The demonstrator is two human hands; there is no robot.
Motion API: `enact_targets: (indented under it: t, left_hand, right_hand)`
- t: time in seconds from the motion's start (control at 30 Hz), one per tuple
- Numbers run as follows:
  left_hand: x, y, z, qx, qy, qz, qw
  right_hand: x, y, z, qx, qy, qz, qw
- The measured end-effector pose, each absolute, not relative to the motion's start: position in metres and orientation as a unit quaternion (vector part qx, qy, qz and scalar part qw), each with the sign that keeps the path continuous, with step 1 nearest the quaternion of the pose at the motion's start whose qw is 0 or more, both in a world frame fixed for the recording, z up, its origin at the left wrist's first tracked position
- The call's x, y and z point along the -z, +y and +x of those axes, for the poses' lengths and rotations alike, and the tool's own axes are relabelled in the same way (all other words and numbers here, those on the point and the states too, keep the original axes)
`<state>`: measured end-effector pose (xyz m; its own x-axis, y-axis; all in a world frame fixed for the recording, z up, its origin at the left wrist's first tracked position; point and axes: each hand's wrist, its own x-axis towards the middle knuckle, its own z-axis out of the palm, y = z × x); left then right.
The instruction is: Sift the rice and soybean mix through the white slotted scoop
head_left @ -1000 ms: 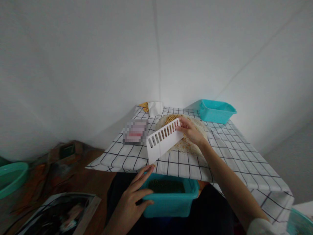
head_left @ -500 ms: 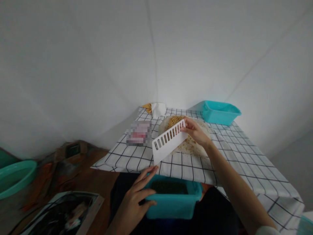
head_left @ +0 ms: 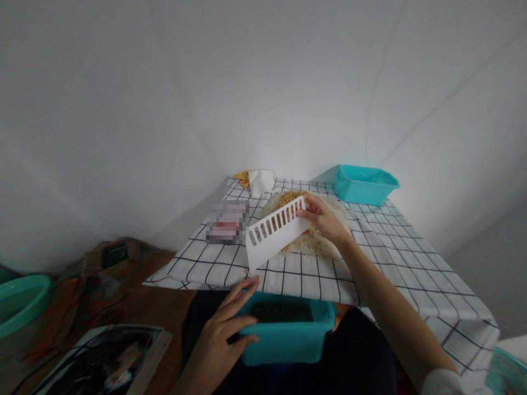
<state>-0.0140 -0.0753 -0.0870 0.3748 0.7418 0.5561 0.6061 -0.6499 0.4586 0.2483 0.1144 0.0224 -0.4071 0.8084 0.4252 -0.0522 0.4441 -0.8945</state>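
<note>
My right hand (head_left: 321, 215) pinches the upper right end of a white slotted plastic board (head_left: 274, 238), which slants down to the left over the tablecloth. Behind the board is a heap of pale grains (head_left: 331, 249) mixed with yellow beans (head_left: 288, 198) that look like soybeans. My left hand (head_left: 224, 329) has its fingers spread at the left end of a teal plastic bin (head_left: 284, 345). Its fingertips are close to the table's front edge, just below the board's lower corner. Dark green small beans or grains (head_left: 282, 312) lie inside the bin, which sits at my lap.
A second teal bin (head_left: 364, 189) stands at the table's back right. White cloth or paper (head_left: 261, 182) and something yellow (head_left: 242, 178) lie at the back left. A blurred-out pink item (head_left: 228, 222) rests on the checked tablecloth (head_left: 415, 263). On the floor left are a green basin (head_left: 24, 302) and boxes (head_left: 111, 258).
The whole view has shifted slightly left. My right hand still grips the slotted board at much the same slant, and my left hand stays by the bin.
</note>
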Motion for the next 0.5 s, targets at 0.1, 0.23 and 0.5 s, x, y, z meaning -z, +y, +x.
enact_targets:
  t: [0.1,0.23,0.5]
  left_hand:
    - [0.084,-0.076,-0.013,-0.37,0.414,0.827,0.09]
    - [0.084,-0.076,-0.013,-0.374,0.411,0.827,0.087]
    - [0.083,-0.077,-0.014,-0.367,0.412,0.829,0.089]
  right_hand:
    - [-0.022,0.116,0.248,-0.455,-0.696,-0.26,0.491]
    - [-0.021,0.114,0.242,-0.464,-0.692,-0.247,0.495]
    - [-0.021,0.109,0.232,-0.485,-0.706,-0.241,0.456]
